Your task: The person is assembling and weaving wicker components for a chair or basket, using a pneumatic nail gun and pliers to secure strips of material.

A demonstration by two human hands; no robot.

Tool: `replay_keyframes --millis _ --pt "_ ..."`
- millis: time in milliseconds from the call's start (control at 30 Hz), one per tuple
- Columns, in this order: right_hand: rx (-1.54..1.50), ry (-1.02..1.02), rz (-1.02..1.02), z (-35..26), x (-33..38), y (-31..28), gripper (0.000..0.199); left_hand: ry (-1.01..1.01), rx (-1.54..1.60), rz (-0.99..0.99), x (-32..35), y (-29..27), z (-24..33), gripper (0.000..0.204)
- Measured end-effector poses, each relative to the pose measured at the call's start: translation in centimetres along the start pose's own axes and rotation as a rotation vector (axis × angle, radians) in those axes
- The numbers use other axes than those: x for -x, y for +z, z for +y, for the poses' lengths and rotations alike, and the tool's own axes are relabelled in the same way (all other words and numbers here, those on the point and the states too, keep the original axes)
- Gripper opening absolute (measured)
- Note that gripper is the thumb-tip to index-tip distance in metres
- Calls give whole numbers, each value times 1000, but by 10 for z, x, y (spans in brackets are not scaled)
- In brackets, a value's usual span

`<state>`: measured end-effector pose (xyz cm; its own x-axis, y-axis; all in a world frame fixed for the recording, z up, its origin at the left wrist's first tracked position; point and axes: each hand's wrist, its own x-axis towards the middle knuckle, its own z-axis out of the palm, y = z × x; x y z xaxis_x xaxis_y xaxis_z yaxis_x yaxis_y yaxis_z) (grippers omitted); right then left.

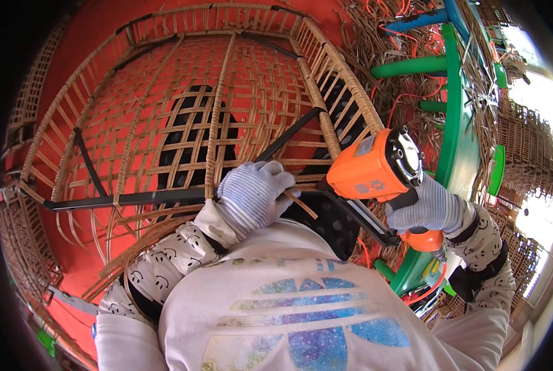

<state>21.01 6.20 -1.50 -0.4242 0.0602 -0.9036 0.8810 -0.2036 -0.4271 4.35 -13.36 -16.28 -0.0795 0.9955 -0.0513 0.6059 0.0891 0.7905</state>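
A large woven wicker frame (213, 117) with thin ribs and a dark metal bar (147, 198) along its near edge lies in front of me. My left hand (253, 196), in a blue-and-white striped glove, is closed at that near edge, pinching a flat wicker strip (303, 206) whose end sticks out to the right. An orange pneumatic nail gun (366, 167) is gripped by my right hand (434, 207), gloved the same way. The gun's nose points left, close to the frame's near right corner and just right of my left hand. My right fingertips are partly hidden by its handle.
Loose wicker strands (137, 250) trail from the near edge to the lower left. A green stool-like frame (455, 136) stands at the right amid dried strands. An orange hose (434, 290) runs from the gun's handle. Wicker pieces (527, 148) stack at far right over the red floor (82, 238).
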Motion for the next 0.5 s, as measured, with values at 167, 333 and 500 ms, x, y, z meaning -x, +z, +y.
replay_keyframes --millis 167,333,500 --pt "21 13 -37 -8 -5 -2 47 54 -86 -39 3 2 1 25" --pt "104 93 -43 -18 -10 -3 45 90 -166 -108 0 10 3 31" --pt "148 165 -69 -29 -16 -2 45 105 -201 -88 4 20 0 29"
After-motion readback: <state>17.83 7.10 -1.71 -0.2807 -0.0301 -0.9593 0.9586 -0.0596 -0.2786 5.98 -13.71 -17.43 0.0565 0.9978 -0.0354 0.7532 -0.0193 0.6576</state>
